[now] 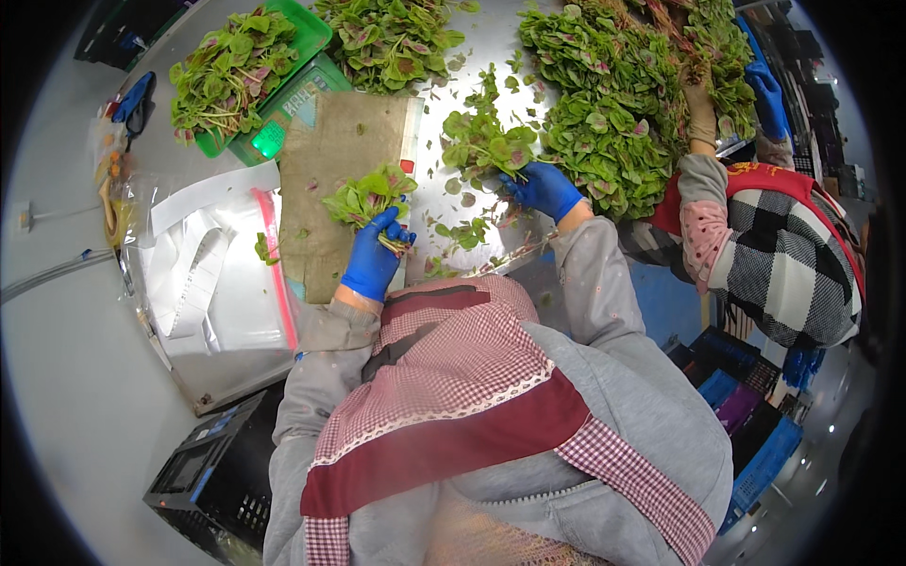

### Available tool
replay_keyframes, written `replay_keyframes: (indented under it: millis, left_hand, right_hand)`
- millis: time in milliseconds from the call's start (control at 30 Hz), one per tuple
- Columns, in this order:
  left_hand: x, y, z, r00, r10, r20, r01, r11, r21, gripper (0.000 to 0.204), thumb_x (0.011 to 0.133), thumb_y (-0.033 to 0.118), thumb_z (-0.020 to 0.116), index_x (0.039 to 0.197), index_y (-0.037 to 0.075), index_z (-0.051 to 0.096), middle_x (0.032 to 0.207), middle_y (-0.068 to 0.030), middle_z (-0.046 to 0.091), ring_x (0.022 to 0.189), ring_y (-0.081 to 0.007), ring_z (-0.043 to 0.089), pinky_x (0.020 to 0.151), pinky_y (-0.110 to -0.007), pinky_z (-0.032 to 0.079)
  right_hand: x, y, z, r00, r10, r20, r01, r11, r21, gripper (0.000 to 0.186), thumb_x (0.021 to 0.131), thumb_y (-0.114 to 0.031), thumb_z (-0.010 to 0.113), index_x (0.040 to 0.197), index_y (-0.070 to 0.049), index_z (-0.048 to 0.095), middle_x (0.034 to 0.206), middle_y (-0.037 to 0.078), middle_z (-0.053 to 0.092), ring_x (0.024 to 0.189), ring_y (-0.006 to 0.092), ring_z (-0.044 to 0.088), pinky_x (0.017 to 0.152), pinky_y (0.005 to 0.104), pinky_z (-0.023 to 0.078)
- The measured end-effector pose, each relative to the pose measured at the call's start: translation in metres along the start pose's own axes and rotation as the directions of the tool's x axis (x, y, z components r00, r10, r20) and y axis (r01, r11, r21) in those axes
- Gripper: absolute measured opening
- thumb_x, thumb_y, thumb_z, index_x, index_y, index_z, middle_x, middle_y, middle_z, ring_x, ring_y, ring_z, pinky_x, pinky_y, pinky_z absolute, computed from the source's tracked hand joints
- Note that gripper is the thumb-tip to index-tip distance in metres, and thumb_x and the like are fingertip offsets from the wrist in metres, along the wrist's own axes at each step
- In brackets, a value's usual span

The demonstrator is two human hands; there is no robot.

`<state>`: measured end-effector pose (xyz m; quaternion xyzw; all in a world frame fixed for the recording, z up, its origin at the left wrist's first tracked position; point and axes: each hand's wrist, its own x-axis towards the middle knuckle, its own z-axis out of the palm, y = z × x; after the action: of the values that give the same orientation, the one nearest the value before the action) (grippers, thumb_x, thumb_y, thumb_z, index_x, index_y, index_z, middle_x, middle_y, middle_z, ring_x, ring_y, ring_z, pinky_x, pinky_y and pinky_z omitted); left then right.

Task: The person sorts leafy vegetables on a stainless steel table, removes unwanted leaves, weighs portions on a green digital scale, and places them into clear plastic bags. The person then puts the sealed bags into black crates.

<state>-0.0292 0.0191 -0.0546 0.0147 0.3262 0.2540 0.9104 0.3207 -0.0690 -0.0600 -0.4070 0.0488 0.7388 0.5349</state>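
In blue gloves, my two hands work over a metal table. My left hand (375,257) is closed around the stems of a small bunch of amaranth greens (363,196), its green and purplish leaves pointing away from me. The cut stem ends stick out beside the fingers. Further right, my right hand (547,191) has its fingertips pinched on the stems of another amaranth bunch (489,143), which lies low over the table. Loose leaves (464,233) are scattered between the hands. Just beyond the right hand rises a large amaranth pile (604,127).
A green scale (294,111) with a green tray (311,30) of greens stands far left, beside a brown mat (321,156). Clear plastic bags (236,274) lie at the left edge. At right, a co-worker in a checked garment (783,255) reaches into the pile. Black crates (222,462) stand below.
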Motion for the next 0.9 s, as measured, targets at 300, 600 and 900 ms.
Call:
replay_keyframes:
  millis: [300, 600, 900]
  left_hand:
    - [0.001, -0.002, 0.020, 0.997, -0.007, -0.075, 0.011, 0.998, 0.055, 0.011, 0.095, 0.012, 0.055, 0.098, 0.005, 0.063, 0.069, -0.0026, 0.056, 0.068, -0.0207, 0.056, 0.077, -0.039, 0.049]
    - [0.019, -0.033, 0.048, 0.993, -0.081, -0.083, 0.101, 0.955, 0.280, 0.018, 0.094, 0.024, 0.063, 0.106, 0.010, 0.062, 0.081, -0.0023, 0.059, 0.071, -0.0160, 0.057, 0.071, -0.036, 0.050]
    - [0.032, -0.029, 0.011, 0.975, -0.187, 0.121, 0.151, 0.955, 0.256, 0.030, 0.096, 0.020, 0.060, 0.122, 0.006, 0.060, 0.118, -0.0109, 0.064, 0.110, -0.0213, 0.059, 0.096, -0.033, 0.048]
  right_hand:
    - [0.006, 0.004, 0.007, 0.937, -0.299, 0.180, 0.345, 0.707, -0.617, 0.027, 0.095, -0.019, 0.055, 0.111, 0.002, 0.060, 0.108, 0.017, 0.067, 0.091, 0.0232, 0.067, 0.071, 0.0310, 0.056]
    - [-0.027, 0.067, 0.116, 0.795, -0.595, 0.114, 0.172, 0.042, -0.984, 0.029, 0.094, -0.023, 0.052, 0.112, -0.001, 0.060, 0.083, 0.018, 0.070, 0.067, 0.0264, 0.067, 0.062, 0.0361, 0.053]
    - [-0.049, 0.101, 0.160, 0.869, -0.369, 0.330, 0.228, -0.292, -0.929, 0.036, 0.088, -0.022, 0.061, 0.120, -0.005, 0.060, 0.090, 0.016, 0.069, 0.079, 0.0319, 0.068, 0.071, 0.0395, 0.054]
